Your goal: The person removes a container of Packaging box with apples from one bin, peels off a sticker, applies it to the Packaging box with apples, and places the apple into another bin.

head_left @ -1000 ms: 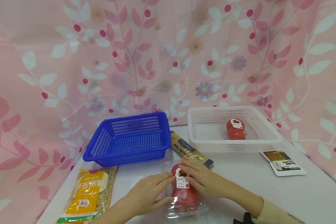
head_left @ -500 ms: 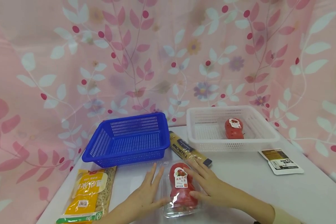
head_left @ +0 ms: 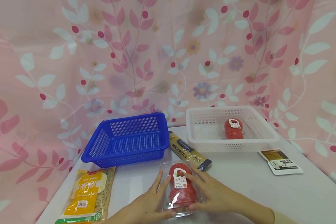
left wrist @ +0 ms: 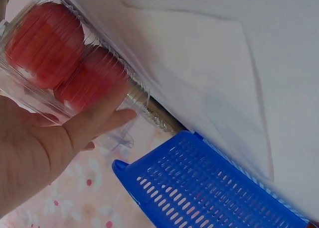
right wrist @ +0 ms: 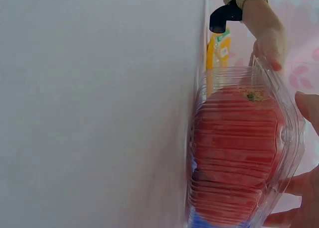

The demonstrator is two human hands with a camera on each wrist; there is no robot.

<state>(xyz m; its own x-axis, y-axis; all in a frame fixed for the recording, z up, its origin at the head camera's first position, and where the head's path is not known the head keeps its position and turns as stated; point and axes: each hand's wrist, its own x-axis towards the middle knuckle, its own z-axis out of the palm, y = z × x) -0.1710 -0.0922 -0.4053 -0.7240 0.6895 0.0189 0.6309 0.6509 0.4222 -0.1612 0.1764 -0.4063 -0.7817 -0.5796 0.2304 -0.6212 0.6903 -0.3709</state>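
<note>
A clear plastic box point(head_left: 182, 196) with two red apples point(left wrist: 45, 44) and a white label lies on the table at the front middle. My left hand point(head_left: 147, 203) is along the box's left side, its fingers nearly straight and its thumb near the front edge. On the right side my right hand point(head_left: 221, 194) has its spread fingers over the top edge, the thumb near the front corner. The right wrist view shows the box's ribbed wall point(right wrist: 234, 133) with that hand's fingers beside the lid rim.
Behind stand a blue basket point(head_left: 126, 157) and a white basket point(head_left: 232, 146) holding another apple pack point(head_left: 233, 129). A spaghetti packet point(head_left: 187, 151) lies just behind the box. At the left is a yellow pasta bag point(head_left: 86, 194); at the right, a white-and-brown pouch point(head_left: 281, 161).
Both hands rested on top of the box, then drew apart. Now they are lower along its sides, with the thumbs near the front edge. The box has hardly moved.
</note>
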